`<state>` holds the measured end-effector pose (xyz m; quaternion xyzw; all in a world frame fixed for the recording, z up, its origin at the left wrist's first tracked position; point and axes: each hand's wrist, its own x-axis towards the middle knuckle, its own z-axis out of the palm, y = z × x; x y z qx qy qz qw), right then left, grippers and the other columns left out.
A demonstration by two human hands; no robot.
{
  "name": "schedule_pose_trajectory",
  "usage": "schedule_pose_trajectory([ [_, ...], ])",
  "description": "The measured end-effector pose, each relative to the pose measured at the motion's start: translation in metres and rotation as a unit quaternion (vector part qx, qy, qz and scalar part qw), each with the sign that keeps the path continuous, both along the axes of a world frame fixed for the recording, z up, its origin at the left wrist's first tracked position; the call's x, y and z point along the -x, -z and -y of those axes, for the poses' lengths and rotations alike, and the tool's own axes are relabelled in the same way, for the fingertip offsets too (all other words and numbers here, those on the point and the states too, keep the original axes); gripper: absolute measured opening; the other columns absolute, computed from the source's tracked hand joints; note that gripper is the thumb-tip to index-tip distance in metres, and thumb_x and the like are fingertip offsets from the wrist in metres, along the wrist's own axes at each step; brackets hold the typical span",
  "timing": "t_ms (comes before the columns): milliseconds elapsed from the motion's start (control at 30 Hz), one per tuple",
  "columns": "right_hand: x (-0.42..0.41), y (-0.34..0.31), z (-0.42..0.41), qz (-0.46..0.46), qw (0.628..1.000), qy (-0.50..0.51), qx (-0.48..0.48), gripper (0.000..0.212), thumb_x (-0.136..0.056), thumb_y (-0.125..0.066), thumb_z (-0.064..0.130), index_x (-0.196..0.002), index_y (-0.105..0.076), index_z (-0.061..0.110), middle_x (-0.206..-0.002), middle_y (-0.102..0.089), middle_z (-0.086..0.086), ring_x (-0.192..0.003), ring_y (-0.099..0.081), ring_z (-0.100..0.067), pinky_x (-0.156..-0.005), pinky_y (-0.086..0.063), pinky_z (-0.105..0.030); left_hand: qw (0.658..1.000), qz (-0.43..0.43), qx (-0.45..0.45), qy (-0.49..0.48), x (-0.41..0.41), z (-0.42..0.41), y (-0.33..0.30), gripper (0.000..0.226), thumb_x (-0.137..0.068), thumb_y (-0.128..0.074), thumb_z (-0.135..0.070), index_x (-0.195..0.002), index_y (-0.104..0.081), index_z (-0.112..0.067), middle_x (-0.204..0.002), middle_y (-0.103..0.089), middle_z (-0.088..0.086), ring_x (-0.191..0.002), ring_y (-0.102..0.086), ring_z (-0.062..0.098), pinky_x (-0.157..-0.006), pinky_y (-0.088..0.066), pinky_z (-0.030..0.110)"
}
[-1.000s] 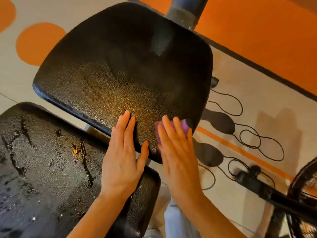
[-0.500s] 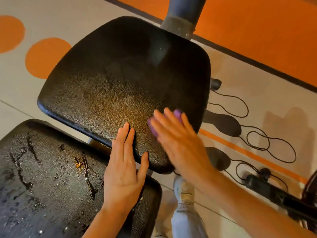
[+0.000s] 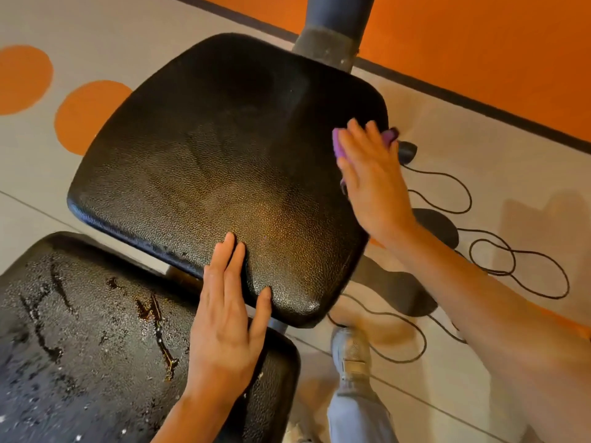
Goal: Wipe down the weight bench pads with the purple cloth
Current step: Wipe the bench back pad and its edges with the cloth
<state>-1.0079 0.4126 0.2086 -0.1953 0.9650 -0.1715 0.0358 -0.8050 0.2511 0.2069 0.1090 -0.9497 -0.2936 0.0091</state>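
While the right hand (image 3: 372,183) pressed the purple cloth (image 3: 337,145) flat under straight fingers at the upper pad's (image 3: 224,161) three-o'clock edge, the left hand (image 3: 227,318) lay flat, fingers together, at its six-o'clock edge. Most of that pad stretched toward nine o'clock from the cloth, so the right hand was nearer. The cracked lower pad (image 3: 80,346) lay at seven o'clock, apparently unwiped.

The seat pad (image 3: 224,174) is the landmark. The back pad (image 3: 96,346) lies nearer the camera and left. A post (image 3: 332,33) stands behind it. Right of it, a cable (image 3: 511,260) loops on the floor (image 3: 447,129), with a shoe (image 3: 350,353) perhaps just below its near corner.
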Motion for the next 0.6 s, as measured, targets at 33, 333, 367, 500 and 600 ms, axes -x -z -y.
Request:
schedule_pose_trajectory([
  [33, 0.006, 0.000, 0.001, 0.019, 0.999, 0.046, 0.018, 0.047, -0.102, -0.036, 0.015, -0.148, -0.030, 0.014, -0.157, -0.024, -0.009, -0.147, -0.013, -0.028, -0.118, -0.015, -0.052, 1.000, -0.001, -0.004, 0.001, 0.000, 0.000, -0.001, 0.062, -0.096, -0.040, -0.038, -0.150, -0.027, -0.011, -0.161, -0.018, -0.002, -0.150, -0.019, 0.016, -0.119, -0.025, 0.044],
  [333, -0.075, 0.005, -0.009, -0.020, 0.996, -0.064, 0.066, 0.047, -0.094, -0.051, 0.008, -0.140, -0.044, 0.009, -0.148, -0.041, -0.013, -0.141, -0.031, -0.031, -0.116, -0.024, -0.051, 0.997, 0.019, -0.010, 0.079, 0.014, -0.016, -0.016, 0.061, -0.097, -0.040, -0.031, -0.153, -0.023, -0.012, -0.163, -0.015, -0.004, -0.152, -0.009, 0.011, -0.123, -0.011, 0.032],
  [367, -0.046, 0.005, -0.007, -0.016, 0.997, -0.022, 0.070, 0.045, -0.098, -0.046, 0.011, -0.143, -0.040, 0.010, -0.151, -0.036, -0.013, -0.144, -0.026, -0.030, -0.118, -0.020, -0.050, 0.995, 0.022, -0.009, 0.092, 0.017, -0.019, -0.016, 0.060, -0.098, -0.037, -0.032, -0.153, -0.023, -0.014, -0.163, -0.015, -0.006, -0.151, -0.008, 0.008, -0.123, -0.009, 0.028],
  [500, -0.050, 0.007, 0.008, 0.004, 0.985, 0.126, 0.116, 0.045, -0.102, -0.037, 0.014, -0.147, -0.032, 0.012, -0.156, -0.027, -0.009, -0.148, -0.012, -0.026, -0.121, -0.012, -0.047, 0.992, 0.038, -0.015, 0.116, 0.019, -0.022, -0.012, 0.056, -0.100, -0.033, -0.034, -0.153, -0.025, -0.017, -0.162, -0.015, -0.011, -0.151, -0.010, 0.007, -0.121, -0.023, 0.042],
  [600, -0.150, 0.007, 0.013, -0.031, 0.992, 0.026, 0.120, 0.050, -0.096, -0.039, 0.013, -0.146, -0.033, 0.009, -0.153, -0.033, -0.012, -0.146, -0.019, -0.029, -0.118, -0.014, -0.047, 0.992, 0.044, -0.029, 0.115, 0.018, -0.021, -0.013, 0.056, -0.100, -0.034, -0.031, -0.153, -0.023, -0.018, -0.162, -0.014, -0.012, -0.151, -0.011, 0.007, -0.118, -0.028, 0.048],
])
